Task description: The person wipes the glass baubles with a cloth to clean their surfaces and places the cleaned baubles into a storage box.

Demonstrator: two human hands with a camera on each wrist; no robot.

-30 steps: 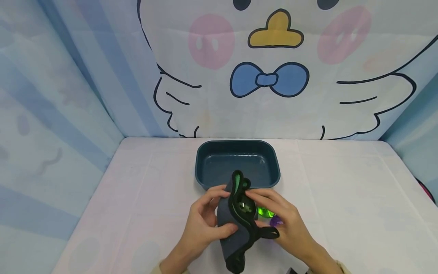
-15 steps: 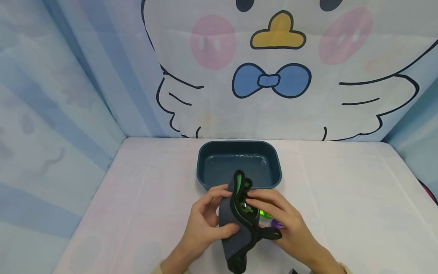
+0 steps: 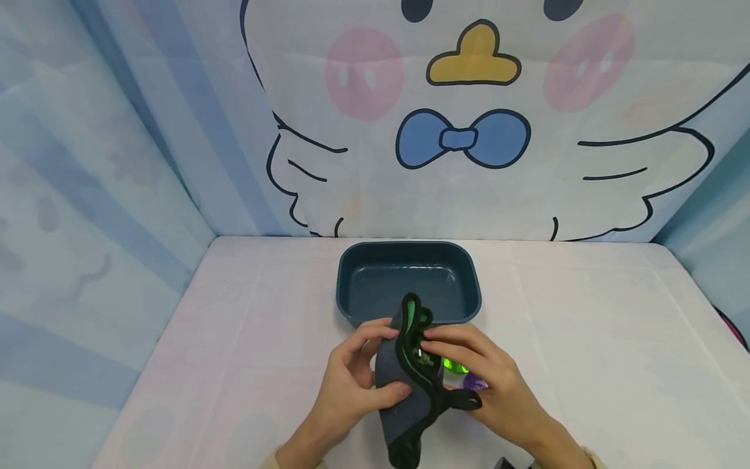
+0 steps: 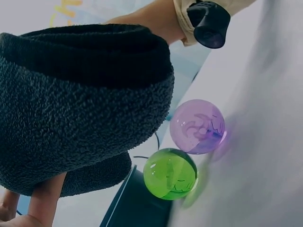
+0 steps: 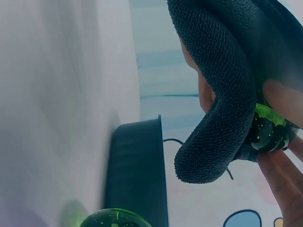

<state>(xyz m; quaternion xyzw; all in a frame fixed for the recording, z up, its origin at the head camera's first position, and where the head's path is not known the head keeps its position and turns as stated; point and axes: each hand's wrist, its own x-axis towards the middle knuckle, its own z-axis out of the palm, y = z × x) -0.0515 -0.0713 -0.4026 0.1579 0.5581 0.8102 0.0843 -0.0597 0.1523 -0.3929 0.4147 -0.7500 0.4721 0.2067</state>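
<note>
Lower centre of head view: left hand [image 3: 354,384] grips folded cloth [image 3: 389,368] — likely so fold cradles dark ball [image 5: 266,135], which right hand [image 3: 498,384] pinches. Green ball [image 4: 169,175], purple ball [image 4: 198,126] on table [image 3: 586,326]; tub [image 3: 410,277] mid-frame.

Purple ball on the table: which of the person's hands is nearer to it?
Right. In the head view, the right hand is close by, partly hiding the purple ball; the left hand is farther off, across the dark cloth from it.
</note>
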